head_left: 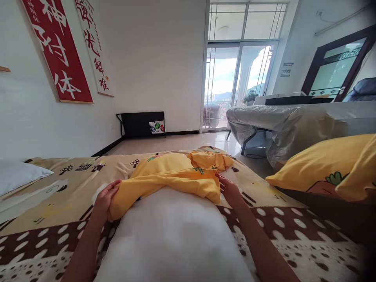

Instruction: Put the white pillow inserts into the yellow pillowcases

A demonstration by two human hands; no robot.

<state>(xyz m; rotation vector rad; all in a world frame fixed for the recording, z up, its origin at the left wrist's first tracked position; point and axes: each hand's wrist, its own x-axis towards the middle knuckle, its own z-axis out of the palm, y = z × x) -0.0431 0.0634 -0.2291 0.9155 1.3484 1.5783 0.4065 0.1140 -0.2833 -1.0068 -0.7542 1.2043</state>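
A white pillow (176,239) lies right in front of me, its far end inside the mouth of a yellow pillowcase (164,182). The pillowcase has a carrot print and is bunched up at its far right. My left hand (106,196) is closed on the left edge of the pillowcase opening, fingers on top of the cloth. At the opposite edge my right hand (230,190) has its fingers closed on the cloth near the corner. The near part of the pillow is bare. Under it all is a patterned brown and beige blanket (273,235).
On the right, yellow carrot-print pillows (317,168) rest in a dark container (320,201). A white pillow (20,176) lies at the left edge. Beyond the bed stand a plastic-covered table (264,117) and a black folded item (141,124) against the wall.
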